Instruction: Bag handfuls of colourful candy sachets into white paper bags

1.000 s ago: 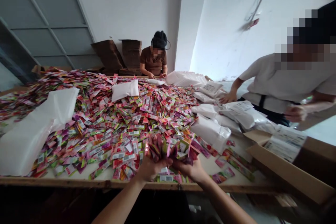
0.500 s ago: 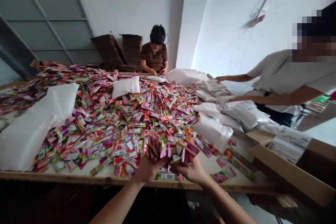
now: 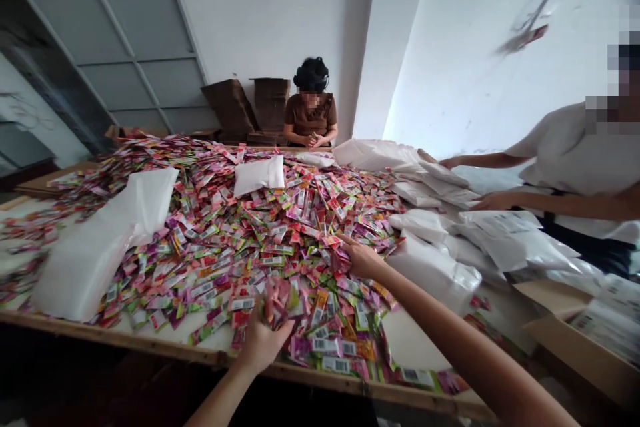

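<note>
A big heap of small colourful sachets (image 3: 260, 227) covers the wooden table (image 3: 150, 340). My left hand (image 3: 263, 340) is near the front edge, its fingers closed round a bunch of sachets (image 3: 277, 297). My right hand (image 3: 360, 257) reaches further out over the heap, palm down, its fingers resting on the sachets; whether it grips any is hard to make out.
White filled bags lie on the heap at the left (image 3: 95, 253), middle (image 3: 257, 175) and right (image 3: 440, 267). An open cardboard box (image 3: 585, 340) stands at the right front. One person (image 3: 311, 117) sits at the far end; another in a white shirt (image 3: 570, 167) handles bags at the right.
Both hands held one bunch of sachets together near the front edge. Now the right hand has left it and reached forward onto the heap; the left hand keeps a bunch. The view has shifted.
</note>
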